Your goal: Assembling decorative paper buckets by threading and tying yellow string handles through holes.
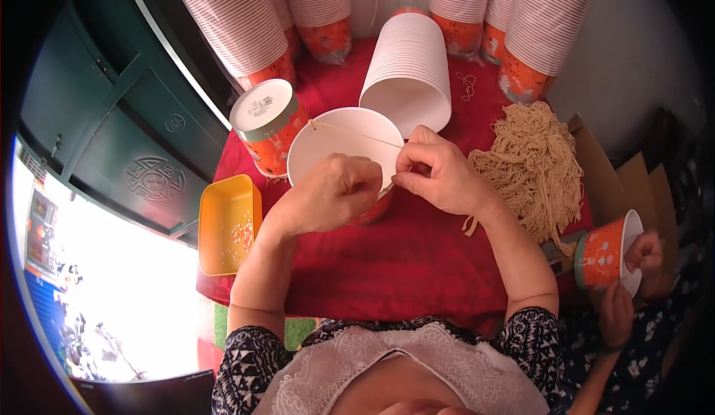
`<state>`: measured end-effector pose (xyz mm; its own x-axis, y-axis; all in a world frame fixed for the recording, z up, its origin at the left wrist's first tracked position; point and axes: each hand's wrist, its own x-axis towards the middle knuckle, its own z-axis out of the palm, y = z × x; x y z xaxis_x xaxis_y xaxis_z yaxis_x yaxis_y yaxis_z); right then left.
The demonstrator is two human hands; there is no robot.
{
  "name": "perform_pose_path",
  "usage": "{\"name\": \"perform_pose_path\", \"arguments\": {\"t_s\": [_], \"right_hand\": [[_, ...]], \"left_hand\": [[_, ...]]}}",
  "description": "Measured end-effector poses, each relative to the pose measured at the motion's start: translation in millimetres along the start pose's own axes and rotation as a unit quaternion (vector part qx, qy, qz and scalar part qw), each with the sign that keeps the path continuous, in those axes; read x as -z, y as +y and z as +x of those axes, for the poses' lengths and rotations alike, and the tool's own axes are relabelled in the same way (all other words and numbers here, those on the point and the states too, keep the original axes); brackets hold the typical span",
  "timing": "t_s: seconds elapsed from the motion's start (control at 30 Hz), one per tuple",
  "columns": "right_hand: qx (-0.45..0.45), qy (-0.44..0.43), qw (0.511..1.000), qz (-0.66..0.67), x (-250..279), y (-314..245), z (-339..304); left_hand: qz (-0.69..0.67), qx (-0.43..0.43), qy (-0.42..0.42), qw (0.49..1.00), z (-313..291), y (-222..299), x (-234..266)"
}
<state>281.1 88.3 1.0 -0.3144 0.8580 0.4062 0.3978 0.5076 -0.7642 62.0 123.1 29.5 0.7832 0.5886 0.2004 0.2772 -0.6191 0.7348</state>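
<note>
An orange paper bucket with a white inside point(335, 136) stands in front of me, its mouth facing up. A thin beige string point(357, 135) runs from its far left rim across the opening to my right hand point(439, 169). That hand pinches the string between thumb and fingers beside the right rim. My left hand point(328, 195) is curled closed at the bucket's near rim; its fingertips are turned away, and I cannot make out what is in them. To the right lies a tangled heap of beige strings point(532, 173).
An upturned bucket point(272, 125) stands at left, above a yellow tray point(205, 225) holding small white and orange pieces. Behind lies a nested bucket stack point(406, 58); tall wrapped stacks point(544, 28) line the red table's point(372, 281) back. At right, another person's hands point(629, 281) hold a bucket point(602, 255).
</note>
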Motion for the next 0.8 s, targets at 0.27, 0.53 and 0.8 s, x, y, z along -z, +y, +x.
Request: {"name": "perform_pose_path", "arguments": {"t_s": [0.27,0.53,0.8], "right_hand": [[0.009,-0.004,0.999,-0.040,-3,-1,0],[0.033,-0.012,0.991,-0.127,0,-15,-3],[0.154,-0.006,0.934,-0.321,-12,-13,-8]], "left_hand": [[0.029,-0.085,-0.014,0.996,7,1,2],[0.037,-0.071,-0.020,0.997,-1,-5,10],[0.100,-0.055,0.098,0.989,-4,17,14]]}}
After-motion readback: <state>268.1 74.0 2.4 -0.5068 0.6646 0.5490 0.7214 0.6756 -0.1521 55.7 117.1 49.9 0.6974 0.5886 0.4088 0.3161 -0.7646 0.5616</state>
